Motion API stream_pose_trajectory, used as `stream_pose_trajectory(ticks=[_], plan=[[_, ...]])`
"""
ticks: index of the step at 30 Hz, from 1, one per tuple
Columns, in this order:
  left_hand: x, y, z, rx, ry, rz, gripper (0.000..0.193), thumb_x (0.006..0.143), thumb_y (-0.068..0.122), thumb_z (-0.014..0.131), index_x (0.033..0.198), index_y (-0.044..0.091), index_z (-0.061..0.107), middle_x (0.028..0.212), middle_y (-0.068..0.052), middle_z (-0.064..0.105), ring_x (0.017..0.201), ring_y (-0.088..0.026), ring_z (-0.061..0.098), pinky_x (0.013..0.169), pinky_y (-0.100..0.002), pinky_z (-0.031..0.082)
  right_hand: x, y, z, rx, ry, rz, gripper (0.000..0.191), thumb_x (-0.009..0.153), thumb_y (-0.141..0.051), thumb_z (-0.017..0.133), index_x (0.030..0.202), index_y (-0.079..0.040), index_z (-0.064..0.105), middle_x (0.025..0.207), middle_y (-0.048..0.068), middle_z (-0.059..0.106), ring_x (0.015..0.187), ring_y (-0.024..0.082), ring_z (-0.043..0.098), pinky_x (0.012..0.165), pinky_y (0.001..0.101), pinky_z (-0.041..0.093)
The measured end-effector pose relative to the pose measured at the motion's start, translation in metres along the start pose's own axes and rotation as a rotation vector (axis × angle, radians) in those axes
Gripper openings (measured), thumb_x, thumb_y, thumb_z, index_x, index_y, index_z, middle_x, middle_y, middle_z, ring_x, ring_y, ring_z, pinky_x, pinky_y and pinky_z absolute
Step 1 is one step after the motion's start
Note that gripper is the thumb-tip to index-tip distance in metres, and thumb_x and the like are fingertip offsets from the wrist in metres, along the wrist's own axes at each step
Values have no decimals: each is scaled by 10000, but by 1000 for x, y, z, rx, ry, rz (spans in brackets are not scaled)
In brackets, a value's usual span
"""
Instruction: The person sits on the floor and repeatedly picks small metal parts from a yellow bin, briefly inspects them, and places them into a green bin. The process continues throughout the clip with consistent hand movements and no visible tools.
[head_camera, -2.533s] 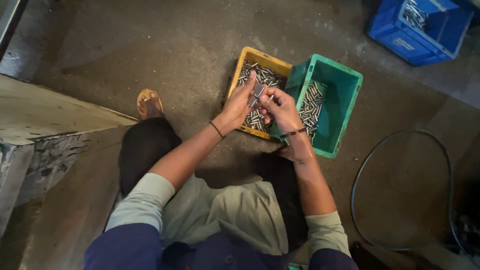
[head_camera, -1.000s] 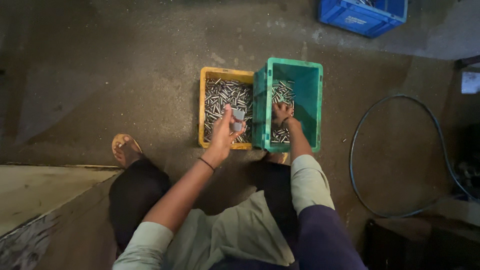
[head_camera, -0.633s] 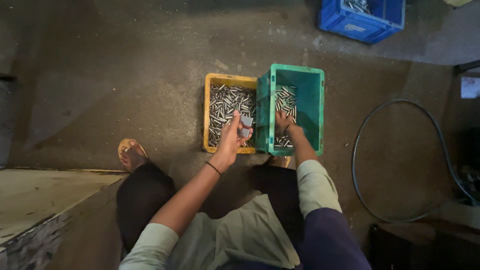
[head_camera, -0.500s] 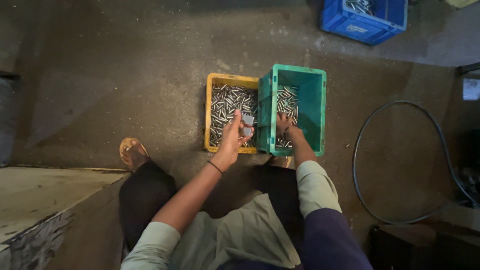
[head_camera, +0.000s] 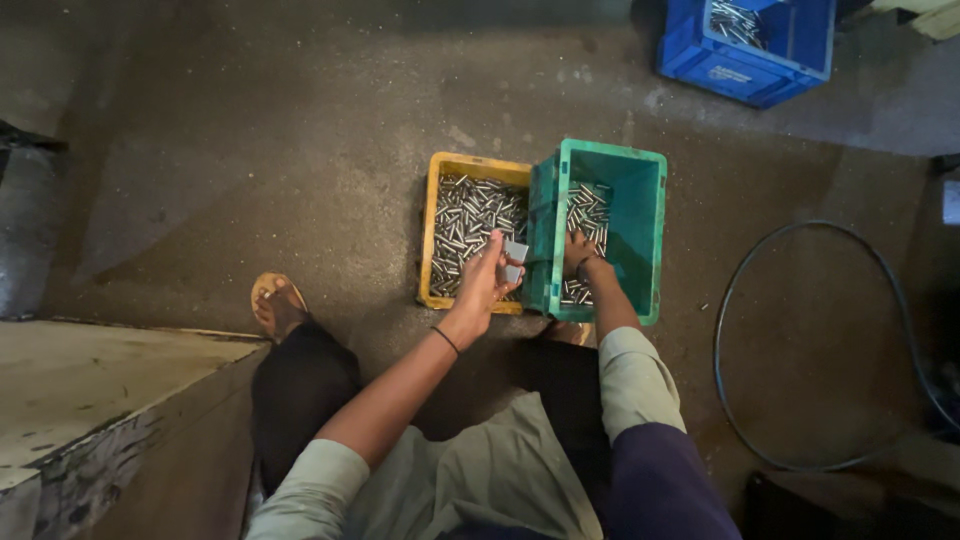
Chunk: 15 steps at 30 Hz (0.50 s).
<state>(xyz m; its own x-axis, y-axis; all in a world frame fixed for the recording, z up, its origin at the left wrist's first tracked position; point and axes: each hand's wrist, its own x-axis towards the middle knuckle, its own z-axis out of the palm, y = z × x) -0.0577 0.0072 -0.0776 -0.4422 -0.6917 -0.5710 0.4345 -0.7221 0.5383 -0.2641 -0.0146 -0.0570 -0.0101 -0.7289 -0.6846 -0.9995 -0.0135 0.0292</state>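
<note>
A yellow bin (head_camera: 434, 232) and a green bin (head_camera: 644, 238) stand side by side on the floor, both holding several small shiny metal cylinders. My left hand (head_camera: 482, 282) hovers over the near end of the yellow bin and grips a small grey metal block (head_camera: 514, 260). My right hand (head_camera: 581, 261) reaches down inside the green bin among the metal cylinders (head_camera: 588, 212), fingers curled on them; whether it grips any is hidden.
A blue bin (head_camera: 742, 62) with more metal parts sits at the far right. A dark hose loop (head_camera: 738, 290) lies on the floor to the right. A concrete ledge (head_camera: 90, 385) rises at the near left. My sandalled foot (head_camera: 274, 304) rests beside it.
Earlier both hands worked together above the bins. Since then my right hand has dropped into the green bin, and my left stays over the yellow bin with the grey block.
</note>
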Motion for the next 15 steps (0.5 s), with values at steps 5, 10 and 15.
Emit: stream_pose_trajectory(ticks=[5, 10, 15], plan=[[2, -6, 2, 37, 36, -19, 494, 956, 622, 566, 800, 157, 500, 888, -37, 690, 808, -151, 689, 677, -298, 566, 5, -6, 2, -72, 56, 11, 763, 865, -413, 700, 1523, -128, 440, 1517, 225, 365, 1359, 509, 338, 1033, 730, 334], [-2, -4, 2, 59, 38, -38, 474, 948, 612, 581, 799, 168, 505, 894, -32, 699, 822, -152, 690, 697, -308, 574, 4, -8, -3, -172, 21, 12, 773, 761, -340, 763, 1460, -156, 490, 1502, 184, 383, 1349, 442, 380, 1035, 601, 422], [2, 6, 4, 36, 31, -11, 482, 960, 612, 562, 791, 165, 499, 885, -35, 694, 824, -153, 696, 697, -301, 564, -1, -9, 2, 272, 259, 205, 468, 907, -304, 630, 1359, -193, 592, 1422, 195, 442, 1244, 488, 505, 1023, 564, 490]])
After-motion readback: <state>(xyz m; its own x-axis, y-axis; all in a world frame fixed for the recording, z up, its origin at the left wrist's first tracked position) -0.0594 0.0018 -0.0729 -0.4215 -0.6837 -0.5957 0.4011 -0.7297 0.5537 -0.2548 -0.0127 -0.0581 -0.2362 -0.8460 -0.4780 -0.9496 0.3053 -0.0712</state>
